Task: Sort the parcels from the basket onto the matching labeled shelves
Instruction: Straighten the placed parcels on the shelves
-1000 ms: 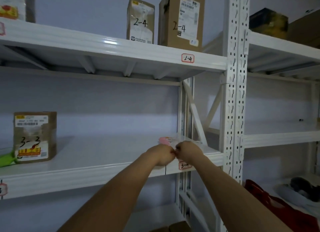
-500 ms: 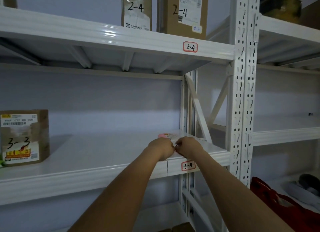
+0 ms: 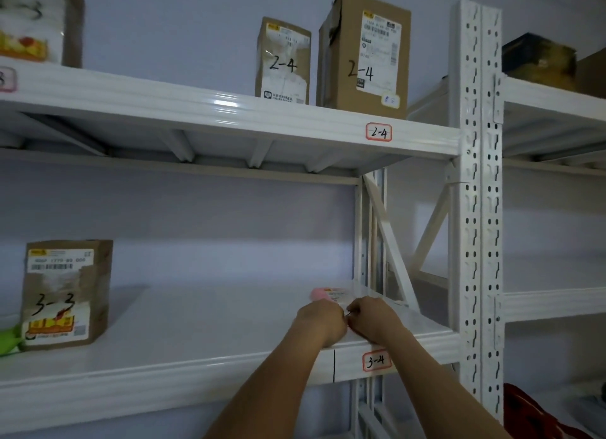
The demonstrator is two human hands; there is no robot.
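Note:
A flat pink parcel (image 3: pixel 324 293) with a white label lies on the white shelf (image 3: pixel 196 333) above the red-framed tag "3-4" (image 3: pixel 377 361). Both my hands reach over the shelf's front edge to the parcel's near end. My left hand (image 3: pixel 323 322) and my right hand (image 3: pixel 373 319) are curled knuckle to knuckle and seem to pinch its near edge; the fingertips are hidden. A brown box marked "3-3" (image 3: pixel 65 294) stands at the left of the same shelf. Two boxes marked "2-4" (image 3: pixel 283 61) (image 3: pixel 365 54) stand above, over the tag "2-4" (image 3: pixel 378 132).
A perforated white upright (image 3: pixel 475 209) divides this rack from the neighbouring one. Red basket or bag material (image 3: pixel 531 412) shows at the lower right. A green object (image 3: pixel 8 340) pokes in beside the "3-3" box. Dark boxes (image 3: pixel 537 58) sit on the upper right shelf.
My hands have stayed together on the pink parcel at the "3-4" spot. The view shifted: it dipped, then rose again, so the shelves sit lower in frame than half a second ago.

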